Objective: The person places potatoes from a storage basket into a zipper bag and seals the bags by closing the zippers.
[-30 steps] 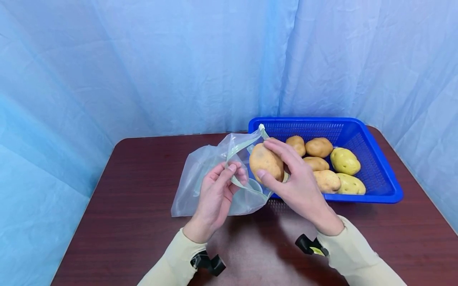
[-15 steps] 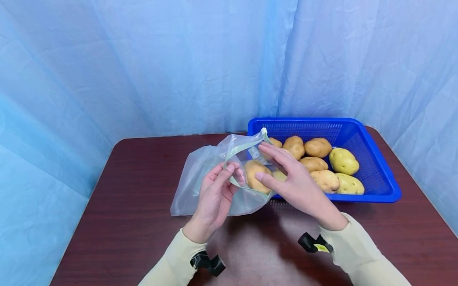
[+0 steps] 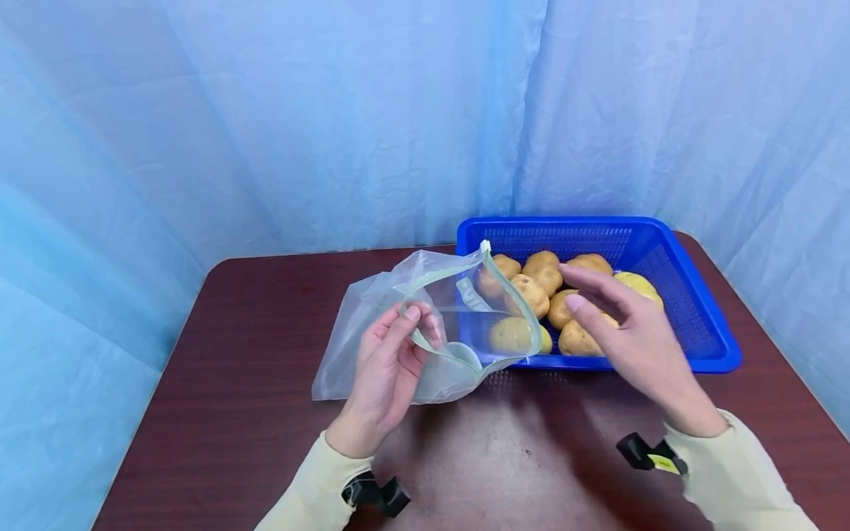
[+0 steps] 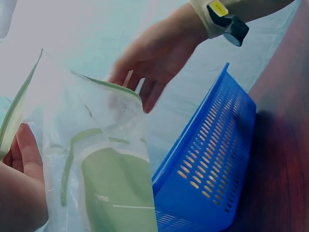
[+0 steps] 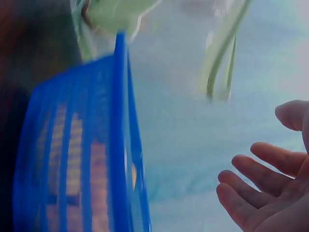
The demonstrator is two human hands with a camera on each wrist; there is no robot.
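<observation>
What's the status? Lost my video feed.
Left hand pinching clear plastic zip bag open. Right hand empty, over blue plastic basket of potatoes. Nothing in the way.

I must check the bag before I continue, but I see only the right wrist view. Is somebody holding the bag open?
Observer: Yes. In the head view the left hand pinches the rim of the clear bag, and its mouth stands open toward the basket.
Operator: Where is the right hand?
Observer: The right hand hovers over the near side of the blue basket, apart from the bag.
Operator: Is anything in the basket?
Observer: Yes, several potatoes lie in it.
</observation>
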